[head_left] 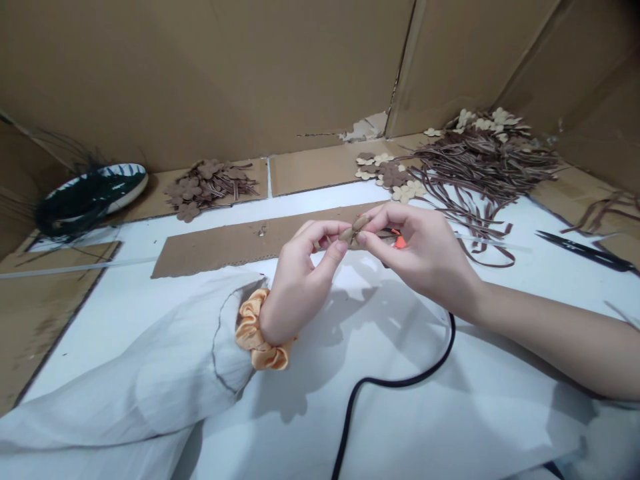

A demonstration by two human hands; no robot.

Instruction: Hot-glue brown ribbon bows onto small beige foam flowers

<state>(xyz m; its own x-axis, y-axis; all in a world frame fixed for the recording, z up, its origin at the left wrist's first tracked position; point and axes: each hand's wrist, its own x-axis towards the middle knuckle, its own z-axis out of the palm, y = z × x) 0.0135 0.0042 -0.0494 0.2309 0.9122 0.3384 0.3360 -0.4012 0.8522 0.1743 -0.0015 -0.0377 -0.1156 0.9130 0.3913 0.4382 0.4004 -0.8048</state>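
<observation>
Near the middle of the view, my left hand (306, 275) and my right hand (425, 250) meet at a small brown flower-shaped piece (354, 233). Thumb and finger of my left hand pinch its left side. My right hand pinches the right side the same way. Part of the piece is hidden by the fingertips. Something orange (399, 240) shows just behind my right hand's fingers, with a black cord (387, 383) running down from that area across the white surface. A long cardboard strip (220, 249) lies behind my hands.
A bowl of dark green strands (134, 190) stands at the far left. Brown flower pieces (203, 181) lie back left, brown and cream ones (390, 175) back centre. Brown strips (485, 160) are heaped back right, near black scissors or tweezers (585, 251). Cardboard walls (200, 73) rise behind.
</observation>
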